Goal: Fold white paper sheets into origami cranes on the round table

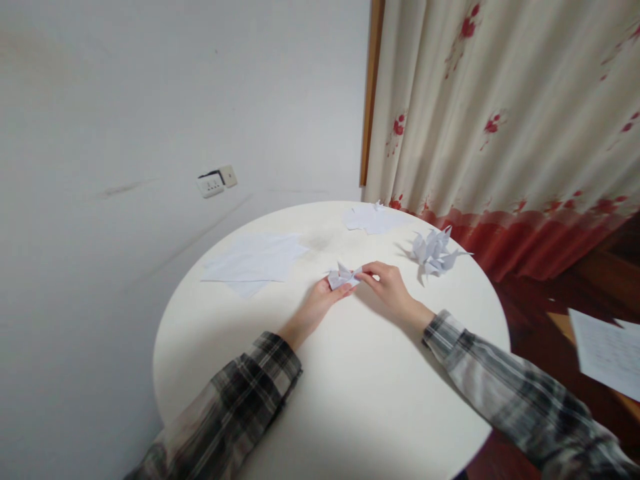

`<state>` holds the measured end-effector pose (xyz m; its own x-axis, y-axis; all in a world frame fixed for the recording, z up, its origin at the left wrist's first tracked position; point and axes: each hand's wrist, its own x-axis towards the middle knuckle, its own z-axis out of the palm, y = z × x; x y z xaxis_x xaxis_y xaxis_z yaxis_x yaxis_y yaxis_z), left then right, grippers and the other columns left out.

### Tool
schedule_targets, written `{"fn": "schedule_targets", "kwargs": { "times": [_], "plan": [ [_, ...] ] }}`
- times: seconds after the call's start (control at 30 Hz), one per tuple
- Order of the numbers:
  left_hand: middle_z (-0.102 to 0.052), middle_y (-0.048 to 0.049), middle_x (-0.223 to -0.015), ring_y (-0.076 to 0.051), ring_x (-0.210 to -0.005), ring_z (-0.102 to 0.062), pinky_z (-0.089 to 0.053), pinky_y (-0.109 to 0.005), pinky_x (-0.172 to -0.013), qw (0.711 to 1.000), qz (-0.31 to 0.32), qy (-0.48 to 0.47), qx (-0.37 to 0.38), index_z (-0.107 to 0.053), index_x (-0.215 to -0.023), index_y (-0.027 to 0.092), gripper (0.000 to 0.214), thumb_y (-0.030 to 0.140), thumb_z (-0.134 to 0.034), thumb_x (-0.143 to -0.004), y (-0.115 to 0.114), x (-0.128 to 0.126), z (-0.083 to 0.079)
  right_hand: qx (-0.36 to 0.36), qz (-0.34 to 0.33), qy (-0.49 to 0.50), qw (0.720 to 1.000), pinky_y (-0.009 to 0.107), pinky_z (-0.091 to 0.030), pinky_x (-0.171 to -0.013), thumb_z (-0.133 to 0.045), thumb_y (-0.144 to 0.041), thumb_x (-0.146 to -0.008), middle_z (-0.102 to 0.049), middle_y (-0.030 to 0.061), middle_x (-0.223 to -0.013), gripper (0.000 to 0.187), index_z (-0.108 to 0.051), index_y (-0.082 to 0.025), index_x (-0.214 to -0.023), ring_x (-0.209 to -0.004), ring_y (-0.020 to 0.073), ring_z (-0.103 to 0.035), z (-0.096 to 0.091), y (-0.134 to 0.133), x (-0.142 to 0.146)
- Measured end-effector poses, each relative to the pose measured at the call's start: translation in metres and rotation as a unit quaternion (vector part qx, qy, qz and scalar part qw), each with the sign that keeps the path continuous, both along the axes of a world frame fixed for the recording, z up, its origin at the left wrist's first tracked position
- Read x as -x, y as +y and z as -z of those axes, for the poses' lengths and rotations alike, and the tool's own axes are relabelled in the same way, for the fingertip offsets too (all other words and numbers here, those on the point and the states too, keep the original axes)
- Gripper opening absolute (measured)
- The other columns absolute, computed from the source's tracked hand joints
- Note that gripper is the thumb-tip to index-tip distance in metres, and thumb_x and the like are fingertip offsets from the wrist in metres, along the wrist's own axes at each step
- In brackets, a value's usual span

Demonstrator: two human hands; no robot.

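Note:
A small folded white paper figure sits just above the round white table, near its middle. My left hand pinches its left side, fingers closed on the paper. My right hand pinches its right tip between thumb and fingers. Both forearms in plaid sleeves reach in from the near edge.
A stack of flat white sheets lies at the table's left. Several finished folded paper cranes stand at the right rear, and more folded paper lies at the far edge. Floral curtain behind; a printed sheet lies off the table, right.

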<state>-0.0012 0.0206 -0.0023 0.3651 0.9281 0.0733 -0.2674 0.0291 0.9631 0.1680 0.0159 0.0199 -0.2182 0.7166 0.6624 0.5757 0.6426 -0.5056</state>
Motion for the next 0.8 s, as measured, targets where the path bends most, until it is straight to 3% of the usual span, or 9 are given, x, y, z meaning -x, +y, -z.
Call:
{"fn": "schedule_targets", "kwargs": {
  "times": [0.23,0.6,0.8],
  "plan": [
    [-0.067,-0.0068,-0.096,-0.019,-0.085,-0.061,-0.046,-0.034,-0.083,1.0,-0.005,0.031,0.0,-0.063,-0.095,0.013,0.038,0.032,-0.072,-0.063,0.0,0.0,0.0,0.055,-0.006,0.014,0.998,0.024,-0.041,-0.06,-0.05,-0.031,-0.084,-0.064,0.0023,-0.069,0.021,-0.062,-0.019,-0.072,-0.062,0.0138,-0.056,-0.003,-0.001,0.002],
    [-0.064,-0.0033,-0.089,-0.014,-0.077,-0.058,-0.045,-0.029,-0.077,0.999,0.012,0.039,0.0,-0.062,-0.093,0.014,0.035,0.03,-0.071,-0.063,-0.006,-0.001,-0.004,0.004,0.001,-0.026,1.0,0.026,-0.04,-0.063,-0.045,-0.03,-0.086,-0.059,0.0038,-0.071,0.021,-0.058,-0.019,-0.075,-0.066,0.0157,-0.053,0.006,0.003,0.003],
    [-0.06,-0.0014,-0.068,-0.012,-0.061,-0.052,-0.04,-0.023,-0.058,0.993,-0.008,0.109,-0.045,-0.06,-0.077,0.014,0.025,0.035,-0.066,-0.067,-0.002,0.001,0.001,-0.015,-0.005,-0.022,1.0,0.028,-0.041,-0.066,-0.044,-0.03,-0.087,-0.06,0.0051,-0.074,0.021,-0.06,-0.019,-0.078,-0.07,0.0167,-0.054,0.009,0.003,0.003]
  ]
}}
